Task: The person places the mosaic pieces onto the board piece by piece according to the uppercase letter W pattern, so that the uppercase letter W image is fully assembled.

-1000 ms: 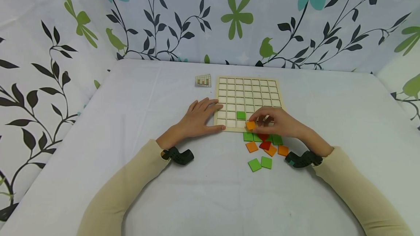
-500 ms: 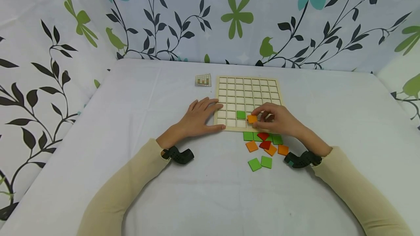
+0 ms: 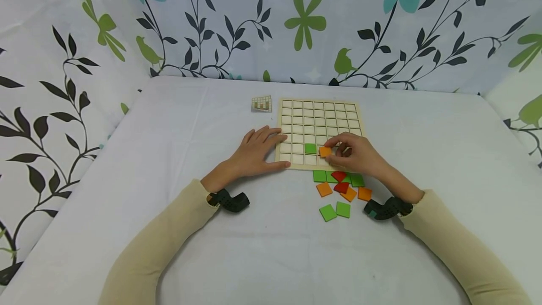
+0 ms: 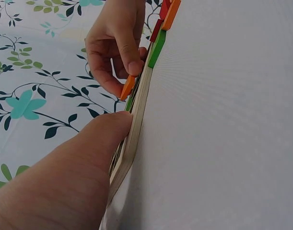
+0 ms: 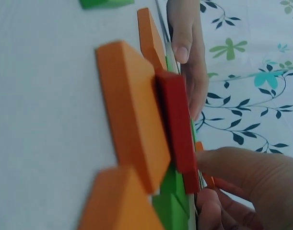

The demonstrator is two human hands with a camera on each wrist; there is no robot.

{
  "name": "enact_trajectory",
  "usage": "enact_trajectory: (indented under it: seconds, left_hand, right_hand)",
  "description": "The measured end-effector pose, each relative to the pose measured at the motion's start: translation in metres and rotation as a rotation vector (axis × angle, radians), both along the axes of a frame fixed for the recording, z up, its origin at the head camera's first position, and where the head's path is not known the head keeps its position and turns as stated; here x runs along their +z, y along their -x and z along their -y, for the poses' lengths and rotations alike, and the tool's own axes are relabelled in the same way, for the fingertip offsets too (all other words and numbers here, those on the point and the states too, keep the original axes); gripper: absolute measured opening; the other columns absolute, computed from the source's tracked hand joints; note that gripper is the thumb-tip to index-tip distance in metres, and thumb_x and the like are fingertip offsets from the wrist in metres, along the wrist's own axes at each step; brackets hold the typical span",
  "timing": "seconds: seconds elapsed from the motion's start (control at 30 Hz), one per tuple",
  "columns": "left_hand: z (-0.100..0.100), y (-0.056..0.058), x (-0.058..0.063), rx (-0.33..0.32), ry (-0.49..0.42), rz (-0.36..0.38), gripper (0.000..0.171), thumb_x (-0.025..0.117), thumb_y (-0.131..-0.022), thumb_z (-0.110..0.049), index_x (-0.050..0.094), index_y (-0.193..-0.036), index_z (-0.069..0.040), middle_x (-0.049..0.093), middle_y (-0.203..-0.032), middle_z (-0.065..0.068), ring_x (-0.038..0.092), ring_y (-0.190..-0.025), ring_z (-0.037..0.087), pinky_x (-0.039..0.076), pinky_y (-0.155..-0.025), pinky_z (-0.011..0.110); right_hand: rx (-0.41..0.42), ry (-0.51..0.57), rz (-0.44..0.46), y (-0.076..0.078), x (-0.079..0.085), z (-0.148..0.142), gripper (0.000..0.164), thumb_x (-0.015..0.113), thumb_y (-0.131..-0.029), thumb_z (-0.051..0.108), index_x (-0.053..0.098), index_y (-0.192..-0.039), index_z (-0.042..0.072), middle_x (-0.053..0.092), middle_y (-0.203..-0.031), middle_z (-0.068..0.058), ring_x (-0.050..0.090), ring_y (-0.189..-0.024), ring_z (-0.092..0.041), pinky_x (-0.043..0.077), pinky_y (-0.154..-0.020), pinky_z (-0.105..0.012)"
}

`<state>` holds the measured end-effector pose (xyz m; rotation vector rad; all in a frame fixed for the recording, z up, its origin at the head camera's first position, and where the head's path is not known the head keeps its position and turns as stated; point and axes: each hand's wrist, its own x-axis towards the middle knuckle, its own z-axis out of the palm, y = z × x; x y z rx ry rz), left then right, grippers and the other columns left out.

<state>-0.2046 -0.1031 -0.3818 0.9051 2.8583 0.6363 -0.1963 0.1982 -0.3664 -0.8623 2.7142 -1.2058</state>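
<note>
A pale wooden grid board (image 3: 314, 118) lies on the white cloth. My left hand (image 3: 256, 153) rests at its left side, fingers spread over the edge and thumb at the near corner. Between the thumb and a finger of my right hand (image 3: 357, 154) is an orange square tile (image 3: 325, 151), pinched over the near part of the grid. Just left of it, a green square tile (image 3: 310, 148) sits in a cell. From the left wrist view, the pinched orange tile (image 4: 127, 88) looks tilted against the board. The right wrist view mostly hides it behind loose tiles.
Several loose tiles lie at the board's near edge: green squares (image 3: 319, 176), orange squares (image 3: 324, 189) and red rounded pieces (image 3: 341, 187). Two green tiles (image 3: 343, 209) are nearer. A small card with a grid picture (image 3: 261, 104) lies beyond the left hand.
My right hand has carried the orange tile from the board's near edge slightly farther in, beside the green tile. The left hand has stayed in place.
</note>
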Motion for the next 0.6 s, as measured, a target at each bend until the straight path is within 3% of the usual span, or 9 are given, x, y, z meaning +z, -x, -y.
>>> enact_trajectory:
  seconds: [0.6]
  left_hand:
    - [0.0000,-0.0001,0.0002,-0.001,0.002,-0.002,0.073,0.061,-0.090,-0.055,0.039,-0.150,-0.019,0.028,-0.157,0.003,0.015,-0.148,0.031,0.006,-0.117,0.055]
  right_hand:
    - [-0.111,-0.025,0.049,-0.0013,-0.0016,0.0076,0.028,0.074,-0.087,0.011,0.067,-0.111,-0.002,0.061,-0.109,-0.019,0.055,-0.077,-0.021,0.045,-0.065,-0.021]
